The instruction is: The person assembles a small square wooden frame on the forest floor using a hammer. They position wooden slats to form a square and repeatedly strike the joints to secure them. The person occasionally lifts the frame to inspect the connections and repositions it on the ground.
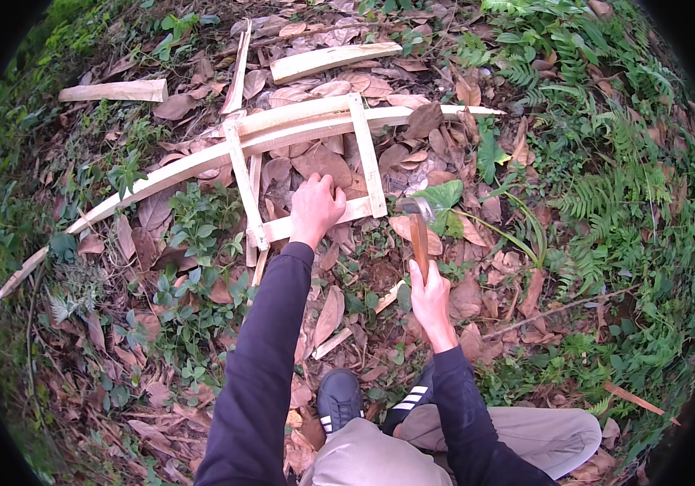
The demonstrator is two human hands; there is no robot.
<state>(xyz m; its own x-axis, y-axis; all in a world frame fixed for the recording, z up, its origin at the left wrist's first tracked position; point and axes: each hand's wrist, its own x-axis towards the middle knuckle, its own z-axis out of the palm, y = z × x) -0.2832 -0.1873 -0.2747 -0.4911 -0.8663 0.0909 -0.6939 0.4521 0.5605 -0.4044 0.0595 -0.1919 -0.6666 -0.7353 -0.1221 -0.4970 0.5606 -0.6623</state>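
A four-sided frame [368, 154] of pale wooden strips lies on the leafy ground ahead of me. My left hand [317, 208] is closed round its near rail [356, 211], left of the near right corner; the fingertips are partly hidden. To the right, my right hand [431, 301] grips a hammer [419, 241] by its brown wooden handle. The metal hammer head [416, 208] is just right of that corner, apart from the wood. The frame's far side rests along a long, narrow wooden strip [181, 168].
Loose wood pieces lie beyond the frame: a short board [112, 91], a wider board [335, 61] and a thin splinter [238, 73]. Small offcuts [332, 343] are near my shoes [339, 398]. Ferns [607, 198] grow at the right, low plants [194, 292] at the left.
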